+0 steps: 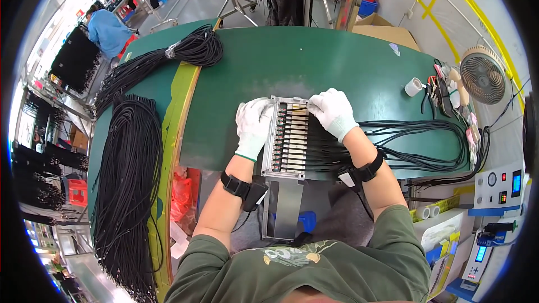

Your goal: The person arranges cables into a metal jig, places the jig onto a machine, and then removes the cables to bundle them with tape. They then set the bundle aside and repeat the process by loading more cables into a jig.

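Note:
A metal fixture [304,175] with a row of narrow slots lies in front of me at the table's near edge. Thin black cables [325,145] run into its slots from the right, their ends lying side by side inside. My left hand [254,123], in a white glove, is closed at the fixture's upper left edge, fingertips on the frame. At the upper right corner my right hand [332,113], gloved too, pinches a black cable by the top slot. Its fingers partly cover the cable there.
Looped cables lie on the green table [247,50] to the right. A large black cable bundle [126,179] and a tied one [193,47] are at left, by a yellow-green wooden strip [178,106]. Pliers [431,92], a white spool [413,86] and a fan [483,74] stand at right.

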A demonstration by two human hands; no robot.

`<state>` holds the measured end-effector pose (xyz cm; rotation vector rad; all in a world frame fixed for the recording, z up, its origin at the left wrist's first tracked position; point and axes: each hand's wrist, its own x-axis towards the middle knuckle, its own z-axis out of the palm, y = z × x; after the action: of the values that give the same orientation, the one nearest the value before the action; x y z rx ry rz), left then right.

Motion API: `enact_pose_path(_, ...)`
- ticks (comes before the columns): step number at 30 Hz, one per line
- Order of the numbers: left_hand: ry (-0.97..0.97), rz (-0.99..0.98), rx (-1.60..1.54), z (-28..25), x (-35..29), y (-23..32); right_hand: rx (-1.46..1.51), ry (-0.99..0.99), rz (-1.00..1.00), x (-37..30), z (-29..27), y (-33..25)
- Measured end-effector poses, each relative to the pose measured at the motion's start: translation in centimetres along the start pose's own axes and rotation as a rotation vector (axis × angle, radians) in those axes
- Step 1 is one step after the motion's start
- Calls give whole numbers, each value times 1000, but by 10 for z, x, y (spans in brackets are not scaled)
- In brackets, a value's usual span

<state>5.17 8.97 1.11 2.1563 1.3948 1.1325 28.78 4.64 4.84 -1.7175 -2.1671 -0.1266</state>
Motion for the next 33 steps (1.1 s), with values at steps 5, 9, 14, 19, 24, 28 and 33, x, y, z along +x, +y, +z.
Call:
enact_pose_path(5, -122, 262, 142, 4, -1, 29, 32, -27, 14, -3, 4, -1)
enact_pose_path(9, -230, 371, 354, 2, -3, 39, 133, 134, 97, 3, -19, 13)
enact_pose_path(14, -284, 314, 357, 8, 1, 33, 403, 375, 298, -21, -64, 52)
enact_pose_path(19, -255, 333, 330, 7, 3, 30, 565, 7, 288, -71, -88, 50)
enact_pose_path(24, -267, 334, 308, 8, 0, 27, 255, -261, -81, -105, -90, 18)
enact_pose_path(28, -278, 330, 338, 9, -1, 27, 41, -294, -86, -121, -85, 7)
enact_pose_path(33, -258, 331, 301, 9, 0, 31, -25, -397, 22, -116, -90, 11)
